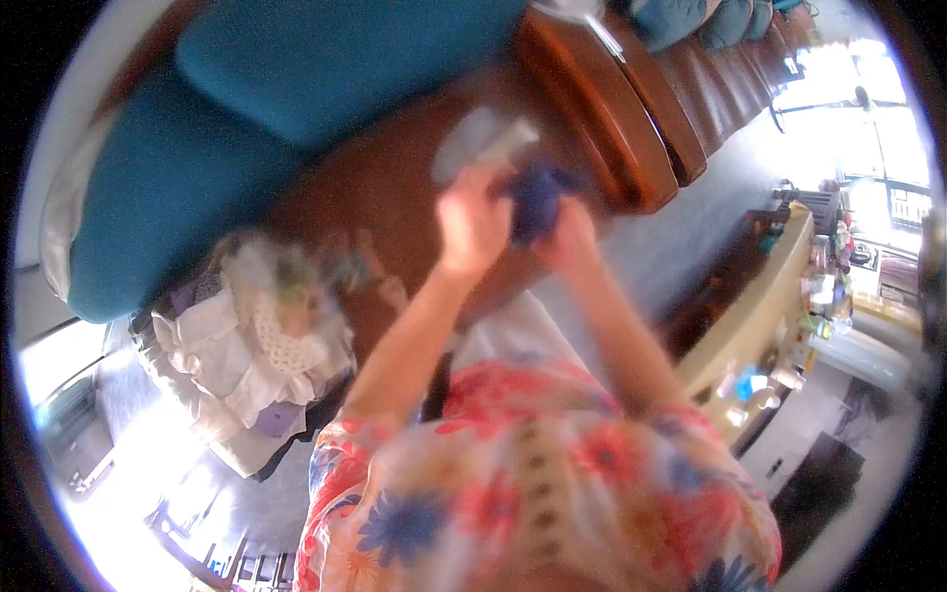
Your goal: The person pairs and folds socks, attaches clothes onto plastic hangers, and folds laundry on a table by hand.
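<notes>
A dark blue cloth [538, 202], bunched up and blurred, is between my two hands in front of my body. My left hand [472, 219] grips its left side, the fingers closed. On the cloth's right side my right hand [569, 237] is closed too. Just beyond my left hand, a blurred whitish item [478, 143] lies over the brown leather seat [395, 207]; whether my hand touches it cannot be made out.
Blue cushions [345, 69] line the sofa at the upper left. A pile of white clothes [232, 345] is at the left. The brown armrest [597, 118] stands beyond my hands. A long counter [755, 306] with bottles is at the right.
</notes>
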Demonstrator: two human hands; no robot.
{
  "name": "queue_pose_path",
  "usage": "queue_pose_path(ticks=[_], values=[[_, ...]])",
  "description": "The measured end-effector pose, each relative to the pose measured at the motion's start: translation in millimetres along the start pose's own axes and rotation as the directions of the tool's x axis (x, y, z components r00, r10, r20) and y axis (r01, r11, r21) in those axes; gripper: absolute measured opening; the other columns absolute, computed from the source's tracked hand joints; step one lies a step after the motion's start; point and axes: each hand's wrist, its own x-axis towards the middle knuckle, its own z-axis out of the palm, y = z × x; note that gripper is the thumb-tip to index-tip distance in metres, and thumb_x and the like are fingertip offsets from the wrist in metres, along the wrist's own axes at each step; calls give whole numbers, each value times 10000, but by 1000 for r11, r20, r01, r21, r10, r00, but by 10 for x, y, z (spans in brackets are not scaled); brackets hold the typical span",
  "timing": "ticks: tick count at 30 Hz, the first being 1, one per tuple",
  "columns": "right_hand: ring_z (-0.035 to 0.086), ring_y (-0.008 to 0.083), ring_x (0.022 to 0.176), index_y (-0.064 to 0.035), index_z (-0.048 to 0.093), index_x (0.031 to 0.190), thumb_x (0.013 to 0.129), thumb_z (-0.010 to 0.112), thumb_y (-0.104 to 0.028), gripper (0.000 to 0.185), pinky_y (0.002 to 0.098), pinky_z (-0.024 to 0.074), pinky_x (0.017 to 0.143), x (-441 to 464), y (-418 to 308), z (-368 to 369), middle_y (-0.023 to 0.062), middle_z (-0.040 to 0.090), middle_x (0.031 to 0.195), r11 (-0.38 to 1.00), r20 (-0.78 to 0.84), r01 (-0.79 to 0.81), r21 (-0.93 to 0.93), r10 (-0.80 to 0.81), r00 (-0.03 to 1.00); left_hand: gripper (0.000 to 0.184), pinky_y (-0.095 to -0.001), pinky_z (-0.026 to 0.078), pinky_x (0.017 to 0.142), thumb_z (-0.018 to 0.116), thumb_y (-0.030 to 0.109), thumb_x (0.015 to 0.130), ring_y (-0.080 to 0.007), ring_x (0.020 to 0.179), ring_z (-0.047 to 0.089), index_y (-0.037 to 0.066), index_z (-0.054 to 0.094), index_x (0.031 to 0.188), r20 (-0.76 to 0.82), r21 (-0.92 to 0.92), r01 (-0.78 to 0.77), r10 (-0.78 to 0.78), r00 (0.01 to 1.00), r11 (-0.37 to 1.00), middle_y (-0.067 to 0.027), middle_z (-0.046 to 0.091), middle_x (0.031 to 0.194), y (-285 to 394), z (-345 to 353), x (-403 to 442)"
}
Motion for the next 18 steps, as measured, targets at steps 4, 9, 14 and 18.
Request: queue_pose_path(ticks=[4, 9, 14, 18], values=[[581, 114, 672, -7, 543, 948, 855, 493, -193, 214, 264, 481, 607, -267, -127, 105, 46, 596, 821, 928, 385, 154, -338, -13, 923, 193, -201, 402, 541, 448, -73, 607, -93, 591, 507, 15, 594, 696, 187, -243, 482, -447, 875, 842, -22, 567, 653, -185, -68, 164], [566, 112, 744, 8, 534, 979, 831, 534, -368, 404, 253, 458, 693, -305, -218, -60, 48, 591, 862, 918, 620, -24, -396, 286, 731, 148, -217, 450, 565, 558, 15, 657, -100, 616, 542, 21, 585, 802, 673, -323, 698, -363, 644, 638, -20, 584, 704, -322, -89, 36], [570, 184, 895, 23, 498, 1041, 844, 522, -318, 394, 312, 435, 835, -179, -162, -148, 93, 580, 979, 985, 567, -39, -166, 127, 814, 290, -222, 465, 590, 675, 155, 699, -105, 655, 565, 17, 564, 928, 771, -382, 829, -354, 529, 408, -27, 594, 780, -610, -89, -224], [554, 187, 933, 3, 498, 1061, 855, 511, -257, 332, 339, 443, 826, 113, -63, -273, 86, 568, 1016, 973, 472, 5, -231, 108, 875, 321, -227, 458, 592, 683, 139, 689, -103, 633, 550, 31, 566, 968, 713, -414, 843, -454, 534, 342, -21, 598, 796, -662, -127, -382]])
